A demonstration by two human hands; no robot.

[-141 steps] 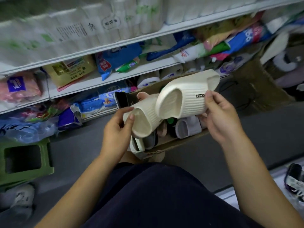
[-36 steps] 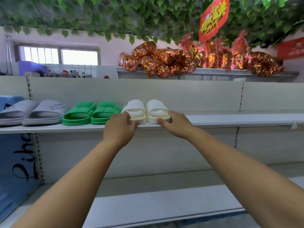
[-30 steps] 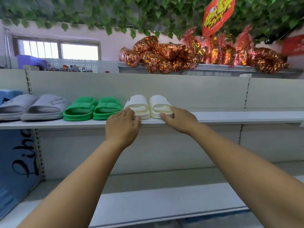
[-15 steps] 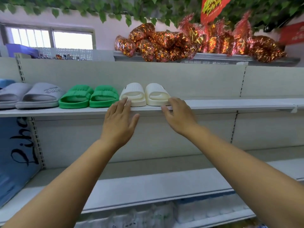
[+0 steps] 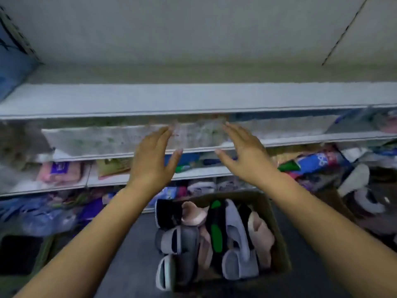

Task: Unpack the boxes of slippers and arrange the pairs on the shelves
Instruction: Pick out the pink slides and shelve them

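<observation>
- At the far left a blue panel (image 5: pixel 12 67) with dark lettering is cut off by the frame edge, and the letters cannot be read.
- Low in the left corner a green stool (image 5: pixel 46 253) stands in shadow, so only part of its frame shows.
- A pink packet (image 5: pixel 59 172) with a purple label lies on a lower shelf. The wrappers below it blur into blue and purple smears.
- The left hand (image 5: pixel 153 160) hangs in the air before the lower shelf edges, fingers straight and spread, holding nothing.
- A bare shelf (image 5: pixel 193 97) runs the whole width above both hands, and both its ends are cut off.
- On the floor, between the two forearms, stands a cardboard box (image 5: pixel 240 194). Its near edge is lost in the dark.
- The slippers (image 5: pixel 236 233) are packed in the box on edge: black, pink, grey, blue-grey and one with a green strip. They overlap, so pairs cannot be told apart.
- The right hand (image 5: pixel 247 155) is level with the left one and apart from it. Its fingers are straight and spread and touch nothing.
- Right of that wrist a blue packet (image 5: pixel 318 163) with white print lies tilted among crowded goods, and the print is too blurred to read.
- At the far right are pale fluffy shapes (image 5: pixel 354 179), smeared and partly cut off. What they are cannot be told.
</observation>
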